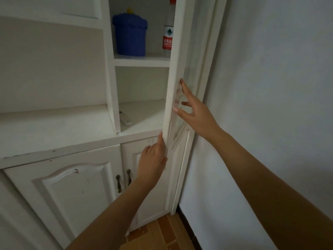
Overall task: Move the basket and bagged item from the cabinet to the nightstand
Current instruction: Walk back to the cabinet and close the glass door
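The cabinet [54,112] looks like painted white wood, matt, with small chips and dark scuffs on the near lower door [72,192]. The open upper door [173,98] has the same painted frame around a clear glossy pane, probably glass. Two lower door handles [123,179] are dark, dull metal. On the far upper shelf the blue basket [130,35] has a ribbed, woven-looking matt surface; beside it to the right a bottle [168,38] is clear shiny plastic with a glossy red and white label. The right wall [270,87] is flat matt paint. The floor [162,233] is brownish tile with a slight sheen.
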`<state>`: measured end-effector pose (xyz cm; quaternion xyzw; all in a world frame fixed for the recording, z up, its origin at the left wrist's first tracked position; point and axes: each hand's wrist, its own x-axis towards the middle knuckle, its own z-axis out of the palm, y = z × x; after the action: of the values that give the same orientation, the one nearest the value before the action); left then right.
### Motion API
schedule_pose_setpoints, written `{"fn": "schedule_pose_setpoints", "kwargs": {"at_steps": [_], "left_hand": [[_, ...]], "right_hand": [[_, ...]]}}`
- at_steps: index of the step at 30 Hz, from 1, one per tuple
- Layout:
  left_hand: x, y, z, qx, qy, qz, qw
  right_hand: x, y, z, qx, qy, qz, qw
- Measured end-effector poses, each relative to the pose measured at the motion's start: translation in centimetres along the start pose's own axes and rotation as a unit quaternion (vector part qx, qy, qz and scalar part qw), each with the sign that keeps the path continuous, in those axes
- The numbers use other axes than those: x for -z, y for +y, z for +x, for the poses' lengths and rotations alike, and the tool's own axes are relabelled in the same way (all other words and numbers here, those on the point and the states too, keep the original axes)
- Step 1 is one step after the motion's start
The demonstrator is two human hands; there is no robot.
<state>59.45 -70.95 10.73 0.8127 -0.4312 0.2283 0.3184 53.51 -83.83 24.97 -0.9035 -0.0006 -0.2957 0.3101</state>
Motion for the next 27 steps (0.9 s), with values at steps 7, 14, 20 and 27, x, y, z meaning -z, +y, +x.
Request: {"fn": "schedule_pose_setpoints", "kwargs": {"at_steps": [7, 14, 20, 27], "left_hand": [[1.0, -2.6, 0.6, 0.039, 0.041, -0.013, 0.998], [1.8, -6.5, 2.2, 0.065, 0.028, 0.084, 0.994], [2.1, -10.0, 3.9, 0.054, 0.032, 0.172, 0.983], [2.5, -14.7, 6.0, 0.043, 0.003, 0.222, 0.974]], "right_hand": [[-2.0, 2.9, 2.2, 0.033, -0.022, -0.024, 0.999], [-4.6, 6.1, 4.7, 0.036, -0.052, -0.059, 0.996], [-7.1, 7.0, 7.6, 0.032, -0.049, -0.103, 0.993], [-10.5, 8.2, 10.9, 0.039, -0.031, -0.132, 0.99]]}}
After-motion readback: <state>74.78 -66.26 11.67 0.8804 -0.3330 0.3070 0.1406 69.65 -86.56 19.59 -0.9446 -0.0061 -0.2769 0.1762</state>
